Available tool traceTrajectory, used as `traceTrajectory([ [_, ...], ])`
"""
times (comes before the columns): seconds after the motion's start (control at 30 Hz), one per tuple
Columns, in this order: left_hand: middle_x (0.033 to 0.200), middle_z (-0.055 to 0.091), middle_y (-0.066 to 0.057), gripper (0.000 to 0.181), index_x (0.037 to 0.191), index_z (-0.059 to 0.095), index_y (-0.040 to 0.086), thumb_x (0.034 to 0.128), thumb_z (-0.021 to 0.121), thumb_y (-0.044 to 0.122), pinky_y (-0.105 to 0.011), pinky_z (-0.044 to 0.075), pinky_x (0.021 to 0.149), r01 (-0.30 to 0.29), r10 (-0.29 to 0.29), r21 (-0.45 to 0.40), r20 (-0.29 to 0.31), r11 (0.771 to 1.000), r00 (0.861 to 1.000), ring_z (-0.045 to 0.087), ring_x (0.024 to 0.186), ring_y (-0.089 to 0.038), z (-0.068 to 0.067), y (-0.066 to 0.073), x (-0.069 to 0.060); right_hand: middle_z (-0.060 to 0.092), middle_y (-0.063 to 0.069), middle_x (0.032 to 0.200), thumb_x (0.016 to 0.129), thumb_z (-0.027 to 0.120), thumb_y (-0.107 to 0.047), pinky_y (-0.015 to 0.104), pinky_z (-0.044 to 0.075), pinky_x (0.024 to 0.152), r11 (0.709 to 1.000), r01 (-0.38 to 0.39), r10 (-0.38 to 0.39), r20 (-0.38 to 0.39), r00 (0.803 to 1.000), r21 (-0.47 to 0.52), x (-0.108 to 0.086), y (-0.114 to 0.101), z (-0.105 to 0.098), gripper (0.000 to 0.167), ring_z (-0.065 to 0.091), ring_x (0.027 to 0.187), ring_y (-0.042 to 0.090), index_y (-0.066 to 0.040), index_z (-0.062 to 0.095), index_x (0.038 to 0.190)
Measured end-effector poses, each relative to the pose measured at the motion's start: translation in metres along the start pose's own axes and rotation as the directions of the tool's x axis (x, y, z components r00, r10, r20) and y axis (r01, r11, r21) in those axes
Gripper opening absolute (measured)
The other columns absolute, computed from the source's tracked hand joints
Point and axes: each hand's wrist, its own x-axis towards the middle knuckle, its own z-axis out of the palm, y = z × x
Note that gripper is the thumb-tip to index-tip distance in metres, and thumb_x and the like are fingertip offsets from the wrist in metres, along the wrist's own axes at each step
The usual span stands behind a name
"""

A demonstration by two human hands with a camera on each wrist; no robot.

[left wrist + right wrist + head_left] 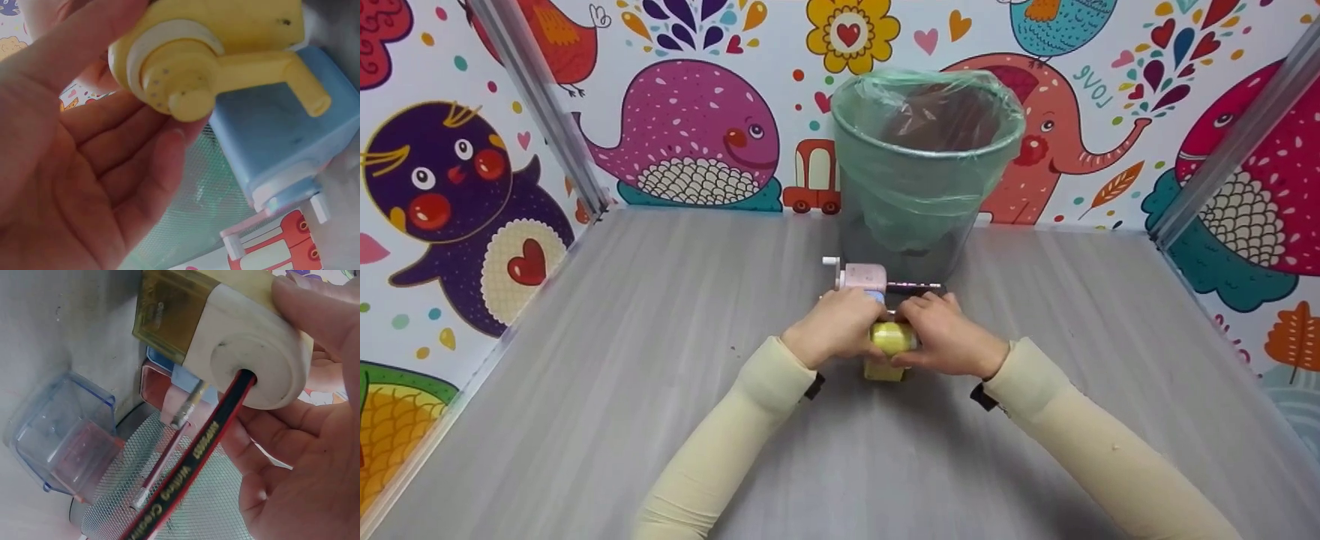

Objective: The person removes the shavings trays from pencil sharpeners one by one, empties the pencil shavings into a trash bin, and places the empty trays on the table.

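Note:
A yellow crank pencil sharpener [892,339] stands at the middle of the table, between both hands. My left hand [836,326] grips its crank side, thumb and fingers around the body; the yellow crank [253,73] shows in the left wrist view. From the other side my right hand [952,337] holds the same sharpener by its white front [247,349]. A black and red pencil [191,450] sticks out of the hole there. Just behind are a blue sharpener [281,129] and a pink sharpener [864,275], partly hidden by my hands, with two more pencils [163,464] pointing out.
A mesh waste bin [907,187] lined with a green bag stands behind the sharpeners. Clear blue and pink shavings drawers [70,422] lie on the table beside them. Printed cartoon panels [697,135] wall in the grey table [697,300].

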Motion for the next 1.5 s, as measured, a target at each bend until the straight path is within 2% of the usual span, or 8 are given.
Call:
traceTrajectory([
  [0.23,0.086,0.071,-0.005,0.036,0.100,0.075,0.006,0.0782,0.087,0.032,-0.037,0.052,0.074,-0.035,0.034,-0.031,-0.022,0.999,0.999,0.058,0.076,-0.019,0.001,-0.008,-0.005,0.066,0.012,0.107,0.067,0.090,-0.051,0.045,0.036,0.081,0.998,-0.033,0.035,-0.045,0.998,0.044,-0.003,0.001,-0.001,0.073,0.057,0.101,0.028,-0.003,0.063,0.114],
  [0.4,0.088,0.072,-0.006,0.034,0.101,0.075,0.005,0.0791,0.086,0.028,-0.037,0.053,0.073,-0.025,0.022,-0.091,-0.039,0.996,0.999,0.058,0.074,-0.019,0.001,-0.012,-0.009,0.062,0.009,0.101,0.066,0.091,-0.048,0.043,0.035,0.079,0.998,-0.040,0.045,-0.091,0.995,0.054,-0.005,0.001,-0.004,0.067,0.055,0.099,0.026,-0.005,0.060,0.106],
  [0.7,0.091,0.070,-0.007,0.034,0.105,0.073,0.004,0.0804,0.085,0.025,-0.035,0.052,0.073,0.026,-0.030,-0.146,-0.026,0.989,0.999,0.057,0.076,-0.019,0.002,-0.014,-0.016,0.062,0.009,0.094,0.067,0.090,-0.048,0.037,0.033,0.076,0.997,-0.052,0.055,-0.071,0.996,0.050,-0.009,0.001,-0.006,0.060,0.054,0.093,0.023,-0.006,0.061,0.098],
  [0.9,0.091,0.070,-0.009,0.032,0.103,0.073,0.003,0.0812,0.085,0.023,-0.036,0.053,0.072,0.034,-0.040,-0.132,-0.042,0.991,0.998,0.057,0.076,-0.020,0.006,-0.015,-0.021,0.063,0.010,0.093,0.069,0.090,-0.047,0.037,0.033,0.074,0.997,-0.069,0.070,-0.033,0.997,0.039,-0.009,0.003,-0.005,0.057,0.054,0.091,0.023,-0.007,0.061,0.097],
  [1.1,0.099,0.069,-0.012,0.036,0.107,0.073,0.002,0.0810,0.085,0.024,-0.037,0.056,0.079,0.066,-0.072,-0.116,-0.045,0.991,0.996,0.060,0.083,-0.022,0.009,-0.018,-0.024,0.065,0.009,0.097,0.071,0.089,-0.047,0.037,0.034,0.077,0.991,-0.121,0.120,0.022,0.993,0.057,-0.008,0.005,-0.005,0.057,0.054,0.094,0.023,-0.007,0.064,0.104],
  [1.33,0.102,0.069,-0.014,0.036,0.107,0.071,-0.001,0.0808,0.085,0.020,-0.041,0.056,0.080,0.065,-0.072,-0.133,-0.051,0.989,0.996,0.062,0.086,-0.025,0.012,-0.020,-0.026,0.065,0.007,0.096,0.072,0.088,-0.048,0.039,0.037,0.079,0.990,-0.129,0.128,0.024,0.992,0.059,-0.009,0.006,-0.004,0.057,0.055,0.092,0.022,-0.007,0.064,0.103],
  [1.5,0.102,0.069,-0.016,0.035,0.105,0.071,-0.002,0.0802,0.085,0.017,-0.043,0.056,0.081,0.054,-0.063,-0.128,-0.064,0.990,0.996,0.063,0.087,-0.027,0.014,-0.021,-0.027,0.066,0.008,0.094,0.072,0.088,-0.046,0.038,0.034,0.077,0.992,-0.117,0.116,0.021,0.993,0.054,-0.010,0.008,-0.002,0.055,0.055,0.089,0.022,-0.007,0.064,0.102],
])
